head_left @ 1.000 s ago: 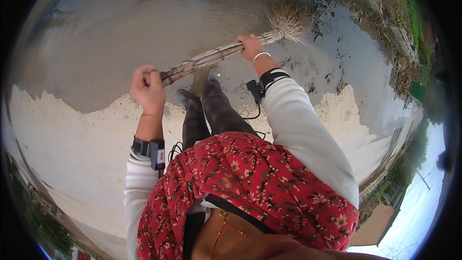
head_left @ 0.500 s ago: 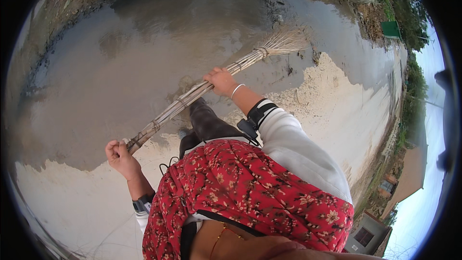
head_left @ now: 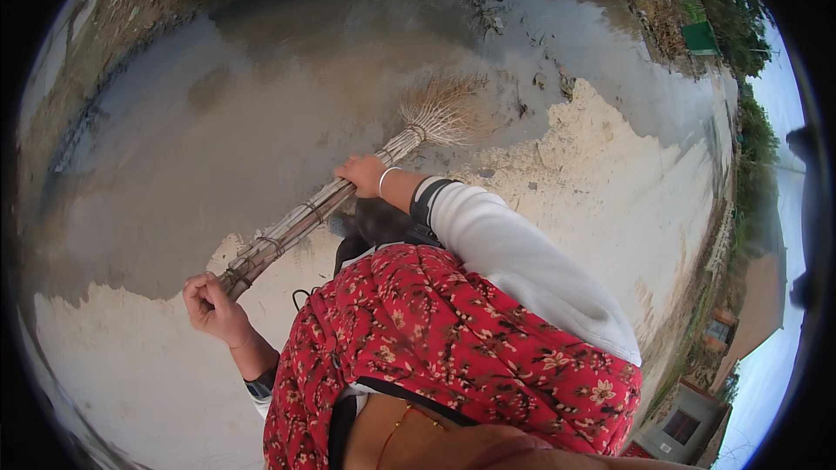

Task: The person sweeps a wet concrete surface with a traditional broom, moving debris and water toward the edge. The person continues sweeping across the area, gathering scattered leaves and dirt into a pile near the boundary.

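Twig broom [head_left: 305, 219] swings its head leftward to upper centre, suggesting a sweeping stroke across muddy water [head_left: 261, 113]; right hand [head_left: 362, 175] clamps the shaft, left hand [head_left: 212, 306] its lower-left end.

A red quilted vest [head_left: 461, 339], printed with pale flowers and dark sprigs, shows white sleeves [head_left: 531, 252]. A white bangle [head_left: 385, 181] rings the right wrist; each forearm wears a dark band [head_left: 424, 200]. A red cord necklace [head_left: 397, 424] bears gold beads, above dark trousers [head_left: 381, 222].
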`<control>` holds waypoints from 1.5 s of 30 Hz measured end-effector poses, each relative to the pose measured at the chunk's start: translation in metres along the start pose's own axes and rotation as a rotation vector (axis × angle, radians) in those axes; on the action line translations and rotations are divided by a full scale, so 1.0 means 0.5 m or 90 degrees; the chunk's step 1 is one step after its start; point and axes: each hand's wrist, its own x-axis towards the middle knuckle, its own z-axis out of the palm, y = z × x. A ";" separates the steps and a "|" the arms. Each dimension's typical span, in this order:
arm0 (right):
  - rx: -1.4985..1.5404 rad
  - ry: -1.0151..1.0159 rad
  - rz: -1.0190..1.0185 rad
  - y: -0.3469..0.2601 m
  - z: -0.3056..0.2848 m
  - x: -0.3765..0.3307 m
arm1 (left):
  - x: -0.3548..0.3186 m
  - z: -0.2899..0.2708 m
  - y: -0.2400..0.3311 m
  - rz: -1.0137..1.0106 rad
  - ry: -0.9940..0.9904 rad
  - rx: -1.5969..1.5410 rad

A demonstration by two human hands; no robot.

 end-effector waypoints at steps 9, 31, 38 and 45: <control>-0.023 -0.005 0.014 -0.002 -0.010 -0.099 | -0.113 0.007 0.049 0.000 0.031 -0.002; 0.019 0.137 -0.183 -0.083 0.150 -0.477 | -0.665 -0.194 0.156 -0.070 0.283 -0.066; 0.001 -0.021 -0.366 -0.396 0.271 -0.559 | -1.001 -0.502 0.208 -0.119 0.524 -0.114; -0.010 -0.166 -0.570 -0.725 0.302 -0.580 | -1.184 -0.689 0.430 -0.069 0.799 0.091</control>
